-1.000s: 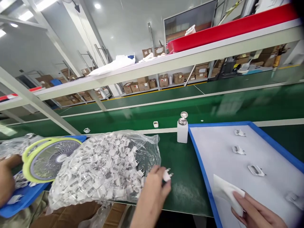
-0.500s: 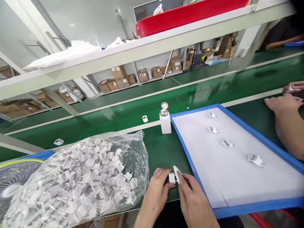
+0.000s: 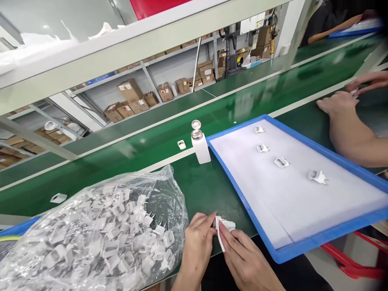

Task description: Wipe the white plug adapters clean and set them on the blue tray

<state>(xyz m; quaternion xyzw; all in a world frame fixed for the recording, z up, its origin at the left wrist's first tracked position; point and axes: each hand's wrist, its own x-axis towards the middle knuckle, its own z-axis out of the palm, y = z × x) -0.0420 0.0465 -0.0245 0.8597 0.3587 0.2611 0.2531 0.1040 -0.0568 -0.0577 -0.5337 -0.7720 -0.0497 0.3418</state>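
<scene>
At the bench's front edge, my left hand [image 3: 197, 240] pinches a small white plug adapter [image 3: 228, 224] between thumb and fingers. My right hand [image 3: 242, 254] is closed against the same adapter, its fingers pressing a thin folded white piece [image 3: 221, 241], which looks like a cloth or wipe. Fingers cover part of both. Left of my hands, a clear plastic bag [image 3: 174, 190] bulges with many loose white plug housings [image 3: 113, 230]. To the right, several white plug adapters [image 3: 317, 177] lie spaced out on a white-lined tray with a blue rim [image 3: 239, 192].
A white pump bottle [image 3: 201, 147] stands behind my hands, near a loose white housing [image 3: 181, 144]. Another housing [image 3: 58, 198] lies behind the bag. A co-worker's hands [image 3: 341, 101] work beyond the tray. A shelf beam [image 3: 145, 44] crosses above the green bench.
My view has shifted to the right. The adapter and the white folded piece, apart at the front before, are now pressed together between my hands, and the adapter is turned.
</scene>
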